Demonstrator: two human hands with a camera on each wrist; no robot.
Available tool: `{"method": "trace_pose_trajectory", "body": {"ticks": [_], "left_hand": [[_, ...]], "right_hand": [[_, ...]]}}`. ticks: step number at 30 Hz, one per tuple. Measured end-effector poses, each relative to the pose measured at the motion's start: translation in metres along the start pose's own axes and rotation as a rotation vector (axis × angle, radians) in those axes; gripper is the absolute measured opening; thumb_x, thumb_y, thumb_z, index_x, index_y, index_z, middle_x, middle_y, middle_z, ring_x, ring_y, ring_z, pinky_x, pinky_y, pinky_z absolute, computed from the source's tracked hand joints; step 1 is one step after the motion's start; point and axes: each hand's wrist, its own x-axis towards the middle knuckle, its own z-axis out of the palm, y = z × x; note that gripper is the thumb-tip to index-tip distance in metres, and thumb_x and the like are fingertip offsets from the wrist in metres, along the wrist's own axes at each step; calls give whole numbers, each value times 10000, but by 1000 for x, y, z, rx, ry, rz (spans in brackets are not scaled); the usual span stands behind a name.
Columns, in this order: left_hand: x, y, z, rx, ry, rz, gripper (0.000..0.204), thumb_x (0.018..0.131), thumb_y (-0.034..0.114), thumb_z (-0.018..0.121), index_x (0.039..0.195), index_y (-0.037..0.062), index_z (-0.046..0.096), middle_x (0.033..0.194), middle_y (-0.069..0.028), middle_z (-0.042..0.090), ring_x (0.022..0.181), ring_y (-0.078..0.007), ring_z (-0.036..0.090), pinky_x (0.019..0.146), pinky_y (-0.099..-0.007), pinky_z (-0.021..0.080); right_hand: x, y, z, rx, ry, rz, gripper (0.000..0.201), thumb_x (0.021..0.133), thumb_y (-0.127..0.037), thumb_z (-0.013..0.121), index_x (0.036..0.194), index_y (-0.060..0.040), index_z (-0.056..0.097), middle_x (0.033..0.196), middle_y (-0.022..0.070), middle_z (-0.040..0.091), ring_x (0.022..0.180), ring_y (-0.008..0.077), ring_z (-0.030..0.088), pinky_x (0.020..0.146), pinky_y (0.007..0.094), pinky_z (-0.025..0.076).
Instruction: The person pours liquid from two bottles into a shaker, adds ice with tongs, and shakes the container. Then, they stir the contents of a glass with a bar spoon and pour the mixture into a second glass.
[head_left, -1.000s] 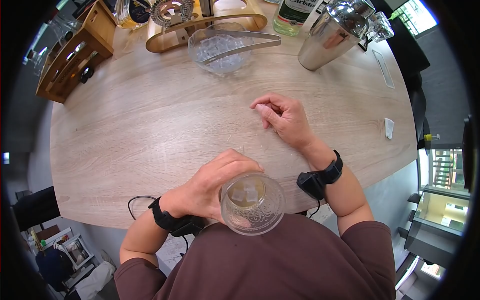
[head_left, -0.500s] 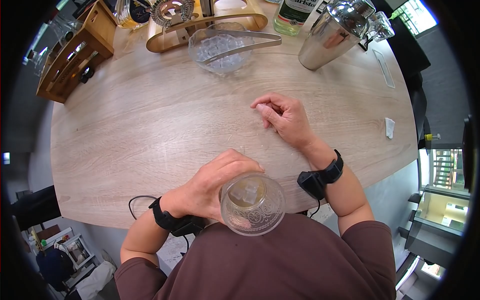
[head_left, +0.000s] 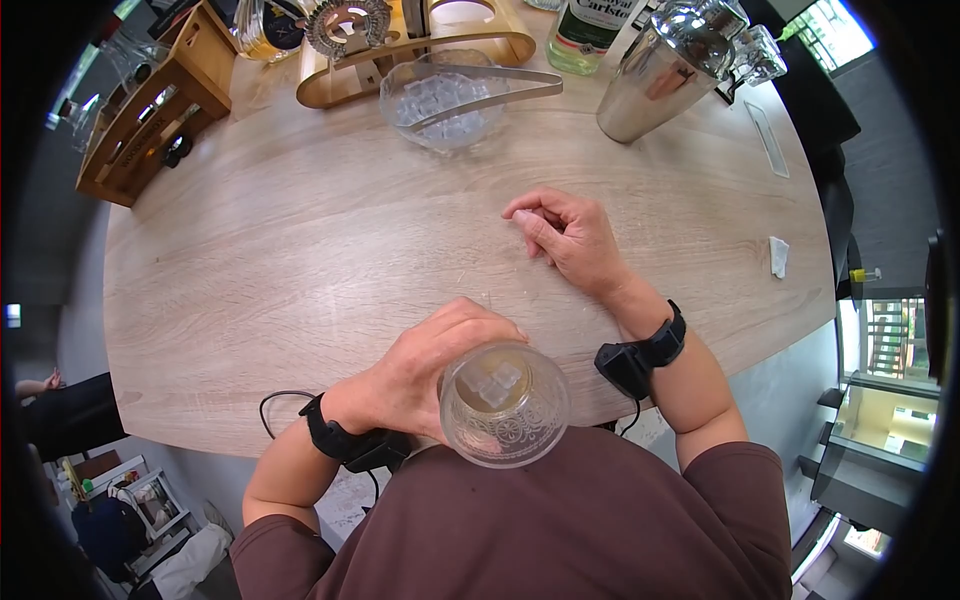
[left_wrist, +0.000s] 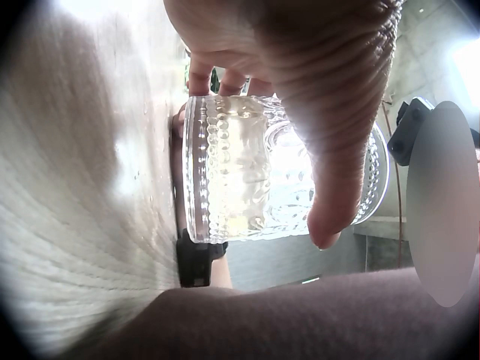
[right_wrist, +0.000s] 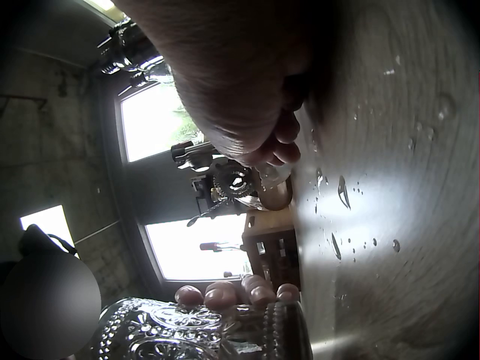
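My left hand [head_left: 420, 365] grips a clear embossed drinking glass [head_left: 512, 428] near the front edge of the table, close to my body. Pale yellowish liquid and several ice cubes [head_left: 495, 383] show inside it. In the left wrist view the thumb presses one side of the glass [left_wrist: 247, 180], while the other fingers reach round the far side; its base is right at the tabletop. My right hand [head_left: 572, 240] rests on the wooden table [head_left: 300, 250] ahead of the glass, fingers loosely curled, holding nothing.
At the back stand a glass bowl of ice [head_left: 445, 105] with metal tongs [head_left: 500, 100] across it, a steel shaker [head_left: 655, 85], a green-labelled bottle [head_left: 583, 35] and a wooden rack [head_left: 160, 105]. A crumpled white tissue [head_left: 778, 258] lies right. Water drops [right_wrist: 343, 193] dot the table.
The ice cubes have shifted inside the glass, which has tilted very slightly. Both hands keep their places. Another person's hand has appeared at the far left edge.
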Motion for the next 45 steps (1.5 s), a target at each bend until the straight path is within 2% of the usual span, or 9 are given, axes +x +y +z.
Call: {"method": "trace_pose_trajectory", "body": {"ticks": [10, 16, 18, 28, 32, 36, 38, 43, 45], "left_hand": [[-2, -6, -17, 57, 93, 26, 781, 551, 274, 913, 1195, 0, 566, 1127, -122, 636, 1003, -251, 598, 870, -358, 495], [-6, -12, -37, 113, 268, -69, 835, 521, 332, 928, 1193, 3, 556, 1152, -115, 604, 1049, -257, 593, 914, -361, 479], [-6, -11, -42, 191, 372, -129, 819, 533, 312, 922, 1197, 6, 552, 1146, -115, 604, 1055, -243, 597, 928, -359, 479], [-10, -38, -51, 162, 646, -348, 845, 535, 200, 908, 1259, 10, 515, 1171, -126, 598, 1104, -234, 575, 969, -359, 460], [-15, -49, -53, 206, 670, -284, 806, 556, 189, 902, 1241, 3, 520, 1171, -120, 603, 1092, -238, 584, 948, -359, 482], [-14, -54, -55, 171, 656, -294, 826, 559, 147, 896, 1267, 3, 496, 1192, -119, 590, 1115, -239, 572, 976, -362, 460], [-16, -53, -53, 140, 664, -300, 847, 556, 130, 894, 1284, 2, 480, 1210, -120, 580, 1131, -240, 562, 988, -364, 450], [-16, -53, -53, 13, 637, -312, 968, 536, 122, 911, 1352, 3, 405, 1280, -109, 520, 1192, -237, 507, 1023, -363, 419], [-17, -56, -55, 14, 602, -302, 1017, 514, 131, 930, 1366, 9, 388, 1286, -106, 512, 1202, -233, 498, 1034, -361, 411]], "right_hand": [[0, 0, -1, 17, -13, 30, 134, 949, -123, 567, 992, -44, 666, 649, -30, 555, 565, 19, 485, 482, 180, 376], [-1, -5, 0, -3, 2, 41, 148, 927, -107, 576, 977, 3, 661, 622, 1, 587, 562, 49, 536, 527, 224, 433], [-1, -2, 0, -10, -3, -3, 143, 947, -121, 560, 996, -37, 664, 642, -28, 560, 558, 25, 491, 485, 185, 389], [-3, 1, -2, 8, -6, 35, 156, 927, -131, 582, 983, -14, 668, 657, 33, 627, 564, 61, 560, 525, 229, 451], [0, 1, -30, 110, 174, -112, 165, 929, -145, 581, 980, -15, 669, 675, 29, 633, 578, 62, 568, 529, 227, 459], [3, -19, -101, 633, 987, -210, 141, 914, -125, 568, 905, -16, 656, 692, 8, 614, 575, 67, 535, 536, 211, 445], [8, -12, -150, 706, 1209, -336, 121, 901, -106, 558, 880, -25, 645, 703, 5, 603, 596, 73, 535, 552, 214, 442], [54, 28, -274, 222, 1436, -341, 130, 826, -133, 624, 909, -33, 616, 724, 48, 610, 663, 149, 586, 626, 291, 488], [77, 26, -314, -206, 1474, -37, 344, 777, -185, 683, 1064, -37, 564, 919, 114, 628, 870, 242, 617, 768, 357, 504]]}}
